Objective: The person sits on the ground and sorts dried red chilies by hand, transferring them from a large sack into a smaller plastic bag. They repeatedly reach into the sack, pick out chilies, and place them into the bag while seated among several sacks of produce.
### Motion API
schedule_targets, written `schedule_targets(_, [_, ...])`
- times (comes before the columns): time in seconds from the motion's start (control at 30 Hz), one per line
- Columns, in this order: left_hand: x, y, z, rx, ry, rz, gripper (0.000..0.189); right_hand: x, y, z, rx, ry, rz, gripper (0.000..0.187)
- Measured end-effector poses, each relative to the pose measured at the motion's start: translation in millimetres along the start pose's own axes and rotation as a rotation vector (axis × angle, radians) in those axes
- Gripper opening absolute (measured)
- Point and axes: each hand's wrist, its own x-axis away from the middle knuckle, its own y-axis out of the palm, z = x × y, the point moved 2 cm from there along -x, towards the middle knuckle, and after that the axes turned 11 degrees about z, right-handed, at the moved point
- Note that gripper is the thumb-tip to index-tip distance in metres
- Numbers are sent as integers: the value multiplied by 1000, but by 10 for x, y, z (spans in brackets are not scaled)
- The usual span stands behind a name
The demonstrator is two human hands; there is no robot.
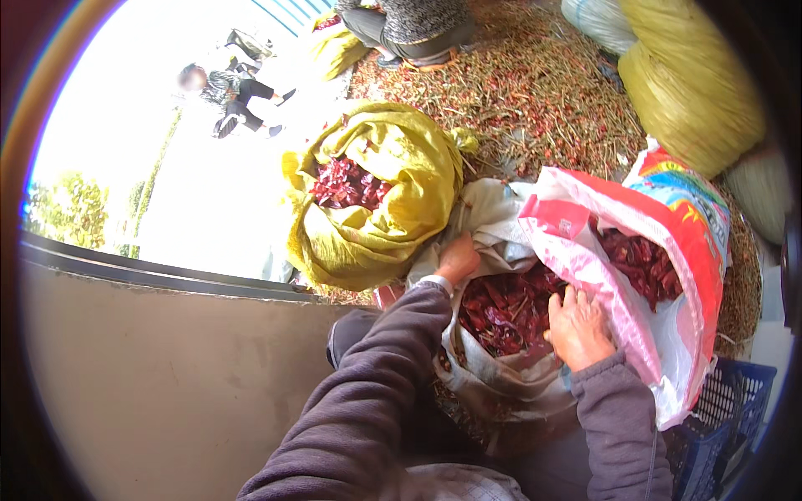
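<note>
An open white woven sack (pixel 489 382) of dried red chilies (pixel 507 313) stands before me. At its far left rim my left hand (pixel 459 258) is curled on the bunched cloth. My right hand (pixel 579 325) lies palm down at the sack's right side, between the chilies and the pink edge of a printed plastic sack (pixel 705 275). Its fingertips are partly hidden, so I cannot tell if they hold anything. More dried chilies (pixel 645 260) lie inside the printed sack. Beyond my left hand sits a yellow woven sack (pixel 401 232), its mouth open on red chilies (pixel 348 181).
Chili stems and bits (pixel 526 87) cover the floor beyond. A person (pixel 426 28) crouches at the top; another person (pixel 232 94) is outside at left. Full yellow sacks (pixel 683 94) stand at right, above a blue plastic crate (pixel 720 407). A low wall (pixel 188 376) borders my left.
</note>
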Motion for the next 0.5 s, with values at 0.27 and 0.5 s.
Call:
schedule_targets(0.27, [-80, -97, 689, 1098, -349, -268, 22, -57, 274, -142, 9, -69, -49, 70])
schedule_targets(0.5, [154, -1268, 1733, 1204, 30, -222, 9, -512, 71, -278, -80, 79, -221, 30])
